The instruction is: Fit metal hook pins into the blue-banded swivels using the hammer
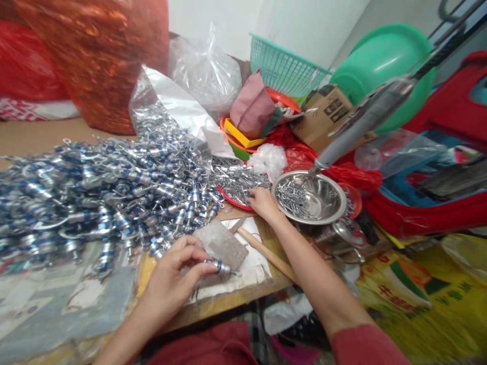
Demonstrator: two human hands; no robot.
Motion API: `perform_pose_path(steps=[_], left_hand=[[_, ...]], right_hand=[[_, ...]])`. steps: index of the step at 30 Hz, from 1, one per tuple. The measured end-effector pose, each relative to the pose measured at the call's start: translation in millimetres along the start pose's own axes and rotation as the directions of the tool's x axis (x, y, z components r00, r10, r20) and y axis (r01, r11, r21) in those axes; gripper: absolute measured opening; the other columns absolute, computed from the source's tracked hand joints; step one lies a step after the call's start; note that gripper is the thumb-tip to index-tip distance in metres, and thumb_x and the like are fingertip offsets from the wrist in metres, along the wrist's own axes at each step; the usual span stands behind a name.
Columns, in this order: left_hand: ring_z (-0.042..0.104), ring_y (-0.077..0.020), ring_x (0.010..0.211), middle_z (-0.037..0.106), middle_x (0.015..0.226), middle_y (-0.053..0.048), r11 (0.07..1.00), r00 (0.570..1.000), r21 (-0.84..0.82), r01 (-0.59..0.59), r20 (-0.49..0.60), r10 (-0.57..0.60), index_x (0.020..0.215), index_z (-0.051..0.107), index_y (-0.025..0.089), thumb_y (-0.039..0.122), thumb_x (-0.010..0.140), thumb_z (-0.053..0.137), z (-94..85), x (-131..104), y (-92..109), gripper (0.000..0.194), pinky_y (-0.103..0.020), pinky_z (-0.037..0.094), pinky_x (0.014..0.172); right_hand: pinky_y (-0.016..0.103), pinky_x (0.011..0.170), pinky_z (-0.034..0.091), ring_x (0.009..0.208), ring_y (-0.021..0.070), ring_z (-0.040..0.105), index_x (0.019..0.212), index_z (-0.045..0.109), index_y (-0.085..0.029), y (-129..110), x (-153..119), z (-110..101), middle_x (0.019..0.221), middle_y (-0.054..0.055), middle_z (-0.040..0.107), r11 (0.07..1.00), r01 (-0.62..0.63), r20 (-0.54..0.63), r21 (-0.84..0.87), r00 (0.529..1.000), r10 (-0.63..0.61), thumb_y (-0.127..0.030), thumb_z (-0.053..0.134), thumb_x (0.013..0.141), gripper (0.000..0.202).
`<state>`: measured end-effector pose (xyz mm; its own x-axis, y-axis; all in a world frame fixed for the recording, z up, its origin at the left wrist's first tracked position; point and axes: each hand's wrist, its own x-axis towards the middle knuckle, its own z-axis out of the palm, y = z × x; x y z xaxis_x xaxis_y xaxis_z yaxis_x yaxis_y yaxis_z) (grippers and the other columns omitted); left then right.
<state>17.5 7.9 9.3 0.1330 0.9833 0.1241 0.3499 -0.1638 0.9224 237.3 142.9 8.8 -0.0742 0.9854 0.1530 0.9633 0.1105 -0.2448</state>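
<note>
My left hand (pixel 180 268) pinches a small silver-and-blue metal fitting (pixel 220 266) between thumb and fingers. A small ring sticks out of the fitting's right end. It is held over the near part of a grey metal block (pixel 222 243). My right hand (pixel 263 203) reaches forward to a red tray (pixel 232 198) heaped with small silver metal pieces (pixel 239 177). Its fingers are bent together at the pile's edge, and what they hold, if anything, is hidden. A large heap of similar silver-and-blue fittings (pixel 114 187) covers the left of the table.
A steel bowl (pixel 323 197) holding thin metal pins (pixel 292 197) stands right of my right hand. A grey tool (pixel 365 116) slants above it. A wooden handle (pixel 268 253) lies beneath my right forearm. Bags, a cardboard box (pixel 329 114) and a green basin (pixel 384 66) stand behind.
</note>
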Motion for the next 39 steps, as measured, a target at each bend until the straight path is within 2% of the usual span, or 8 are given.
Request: perform_pose_path(steps=[5, 11, 16, 25, 29, 32, 35, 39], left_hand=[[0.058, -0.0173, 0.073, 0.062, 0.073, -0.002, 0.999, 0.999, -0.024, 0.025, 0.031, -0.025, 0.067, 0.071, 0.023, 0.026, 0.067, 0.065, -0.7, -1, 2, 0.007, -0.026, 0.043, 0.067], [0.059, -0.0179, 0.073, 0.064, 0.073, -0.002, 0.996, 0.998, -0.081, 0.047, 0.034, -0.045, 0.069, 0.073, 0.025, 0.026, 0.066, 0.065, 1.4, -2, 0, 0.008, -0.026, 0.043, 0.067], [0.059, -0.0181, 0.073, 0.064, 0.072, -0.002, 0.995, 0.997, -0.083, 0.064, 0.044, -0.06, 0.07, 0.073, 0.026, 0.027, 0.067, 0.065, 3.2, -1, 3, 0.009, -0.026, 0.044, 0.067], [0.06, -0.0185, 0.071, 0.066, 0.072, -0.003, 0.994, 0.997, -0.087, 0.073, 0.021, -0.071, 0.068, 0.073, 0.024, 0.025, 0.063, 0.067, 0.5, -2, 7, 0.008, -0.026, 0.045, 0.067], [0.061, -0.0176, 0.066, 0.065, 0.068, -0.001, 0.975, 0.986, -0.155, 0.158, -0.022, -0.163, 0.081, 0.071, 0.021, 0.023, 0.059, 0.07, 3.6, -3, 6, 0.022, -0.027, 0.047, 0.065], [0.059, -0.0151, 0.061, 0.061, 0.063, 0.003, 0.945, 0.973, -0.245, 0.215, -0.034, -0.23, 0.093, 0.067, 0.02, 0.02, 0.058, 0.07, 7.1, -3, 4, 0.034, -0.026, 0.048, 0.063], [0.059, -0.0145, 0.062, 0.062, 0.064, 0.003, 0.954, 0.976, -0.225, 0.198, -0.048, -0.214, 0.095, 0.066, 0.021, 0.02, 0.058, 0.07, 8.1, -2, 4, 0.037, -0.025, 0.048, 0.063], [0.058, -0.0156, 0.061, 0.063, 0.064, 0.001, 0.988, 0.991, -0.098, 0.115, -0.059, -0.122, 0.088, 0.07, 0.021, 0.024, 0.059, 0.071, 5.1, 0, 8, 0.029, -0.026, 0.047, 0.062]], right_hand=[[0.031, 0.076, 0.042, 0.088, 0.0239, 0.059, 0.095, 0.067, -0.015, 3, 16, 13, 0.09, 0.012, 0.064, 0.998, -0.026, 0.048, -0.055, 0.998, 0.028, -0.014, 0.053, 0.076, 0.023], [0.026, 0.079, 0.04, 0.092, 0.0181, 0.056, 0.101, 0.064, -0.021, 12, 10, 13, 0.097, 0.007, 0.061, 0.999, 0.022, 0.057, -0.041, 0.998, -0.019, -0.029, 0.055, 0.079, 0.025], [0.025, 0.079, 0.039, 0.092, 0.0173, 0.055, 0.086, 0.067, -0.021, 6, 11, 16, 0.093, 0.004, 0.063, 1.0, 0.011, -0.003, -0.006, 1.0, -0.011, -0.027, 0.053, 0.081, 0.016], [0.03, 0.081, 0.041, 0.091, 0.0199, 0.058, 0.088, 0.065, -0.012, 11, 8, 6, 0.093, 0.011, 0.065, 0.98, 0.002, -0.103, 0.201, 0.995, 0.019, -0.017, 0.053, 0.078, 0.017], [0.025, 0.072, 0.048, 0.081, 0.0141, 0.062, 0.094, 0.063, -0.014, -17, -23, -4, 0.09, 0.006, 0.067, 0.93, 0.052, -0.084, 0.364, 0.996, -0.023, -0.02, 0.052, 0.079, 0.02], [0.022, 0.065, 0.049, 0.072, 0.0111, 0.062, 0.094, 0.061, -0.019, -48, -69, -14, 0.084, 0.0, 0.067, 0.807, 0.17, -0.035, 0.566, 0.983, -0.182, -0.015, 0.053, 0.077, 0.019], [0.023, 0.065, 0.049, 0.07, 0.0108, 0.061, 0.093, 0.057, -0.02, -67, -106, -23, 0.077, -0.001, 0.063, 0.69, 0.255, -0.024, 0.678, 0.945, -0.326, -0.008, 0.051, 0.075, 0.023], [0.021, 0.065, 0.048, 0.072, 0.0103, 0.059, 0.096, 0.05, -0.021, -71, -121, -30, 0.078, -0.002, 0.059, 0.66, 0.269, -0.017, 0.701, 0.932, -0.362, -0.005, 0.048, 0.075, 0.026]])
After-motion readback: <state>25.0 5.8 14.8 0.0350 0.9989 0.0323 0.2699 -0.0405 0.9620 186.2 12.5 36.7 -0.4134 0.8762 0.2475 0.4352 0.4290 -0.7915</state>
